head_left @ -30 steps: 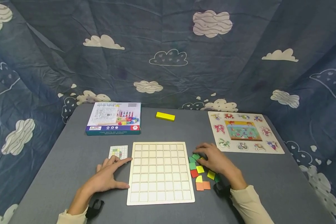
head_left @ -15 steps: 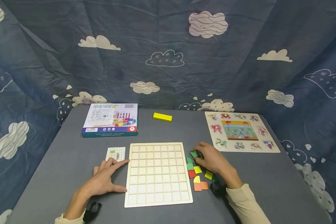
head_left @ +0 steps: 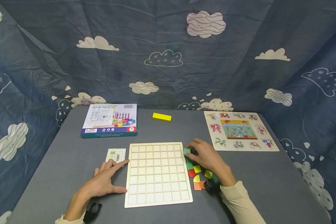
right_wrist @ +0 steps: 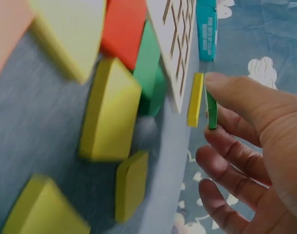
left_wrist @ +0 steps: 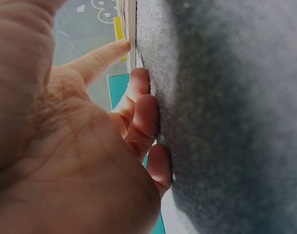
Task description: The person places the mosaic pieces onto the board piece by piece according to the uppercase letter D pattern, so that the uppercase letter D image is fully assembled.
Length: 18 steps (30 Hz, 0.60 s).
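Observation:
A pale wooden grid board (head_left: 158, 172) lies on the grey table. My left hand (head_left: 107, 179) spans its left side, index fingertip and thumb touching that edge. Its other fingers are bent on the table, partly over a small pattern card (head_left: 121, 153). Off the board's upper right edge, my right hand (head_left: 205, 154) pinches a green tile (right_wrist: 212, 111) between thumb and fingers. Below that hand lie other green tiles (head_left: 189, 166), a red tile (head_left: 191, 173), yellow tiles (head_left: 197, 169), a yellow rounded tile (head_left: 196, 179) and orange tiles (head_left: 197, 186). The hand and wrist strap hide some of these.
A boxed bead set (head_left: 109, 121) stands at the back left. Near the back middle is a yellow bar (head_left: 161, 117). An animal picture puzzle board (head_left: 218, 133) lies at the back right. A dark cloud-patterned cloth (head_left: 168, 37) hangs behind the table.
My right hand has picked up a green tile from the pile and moved left with it towards the board. The left hand keeps its place at the board's edge. The head view shifted slightly.

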Available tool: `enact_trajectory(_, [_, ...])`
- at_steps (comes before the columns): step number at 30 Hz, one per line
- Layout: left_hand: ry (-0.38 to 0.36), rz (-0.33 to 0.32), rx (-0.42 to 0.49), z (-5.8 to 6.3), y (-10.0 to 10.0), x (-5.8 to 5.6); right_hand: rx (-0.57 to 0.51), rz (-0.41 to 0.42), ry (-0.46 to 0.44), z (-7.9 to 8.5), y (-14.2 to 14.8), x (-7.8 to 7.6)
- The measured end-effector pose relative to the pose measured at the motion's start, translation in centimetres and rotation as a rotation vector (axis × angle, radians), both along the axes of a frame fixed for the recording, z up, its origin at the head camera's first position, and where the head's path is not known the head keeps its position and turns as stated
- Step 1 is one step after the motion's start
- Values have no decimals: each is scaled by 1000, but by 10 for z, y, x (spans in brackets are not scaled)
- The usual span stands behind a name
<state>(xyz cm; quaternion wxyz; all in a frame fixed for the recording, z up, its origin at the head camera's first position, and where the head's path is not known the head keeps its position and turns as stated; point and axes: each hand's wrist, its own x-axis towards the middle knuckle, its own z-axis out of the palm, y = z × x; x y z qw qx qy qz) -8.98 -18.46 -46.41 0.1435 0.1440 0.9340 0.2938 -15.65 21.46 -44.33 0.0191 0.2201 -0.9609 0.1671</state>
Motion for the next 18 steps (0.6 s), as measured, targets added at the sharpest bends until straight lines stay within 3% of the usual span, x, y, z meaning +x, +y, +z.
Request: enact_trajectory(18, [-4, -2, 19, -3, -1, 0, -80, 69, 17, 1, -45, -3])
